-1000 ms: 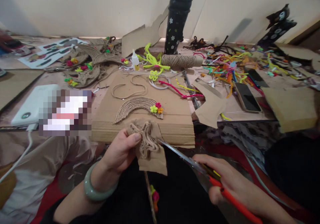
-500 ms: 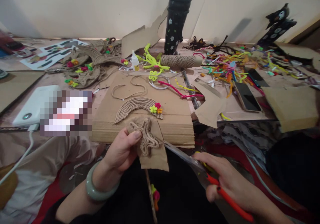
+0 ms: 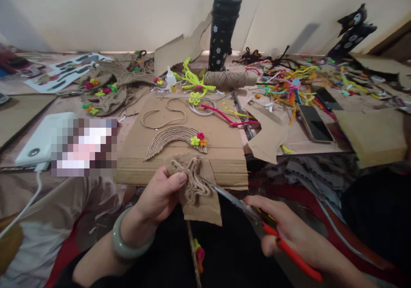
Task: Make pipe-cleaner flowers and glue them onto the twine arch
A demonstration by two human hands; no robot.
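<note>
Between thumb and fingers, my left hand (image 3: pixel 160 193) pinches a piece of brown cardboard (image 3: pixel 204 213). Looped jute cord in a star-like shape (image 3: pixel 192 183) lies on its face, under my thumb. My right hand (image 3: pixel 276 223) is wrapped round red-handled scissors (image 3: pixel 237 202). Their blades reach left over the cardboard, with the tips beside the cord's right edge; I cannot tell whether they touch it. Just beyond, a jute-cord arch (image 3: pixel 170 138) with small bright flowers (image 3: pixel 197 139) rests on a flat cardboard sheet (image 3: pixel 135 142).
Behind the sheet stand a glue bottle (image 3: pixel 171 81), a jute spool (image 3: pixel 229 79) and a black flowered cylinder (image 3: pixel 221 35). Coloured cords (image 3: pixel 293 86) and a phone (image 3: pixel 316 123) lie at right. At left are a white power bank (image 3: pixel 45 136) and decorated jute pieces (image 3: pixel 107 97).
The cardboard with the jute star has shifted slightly right and down in my left hand. The scissor tips have moved left, from the cardboard's right edge to over it beside the cord.
</note>
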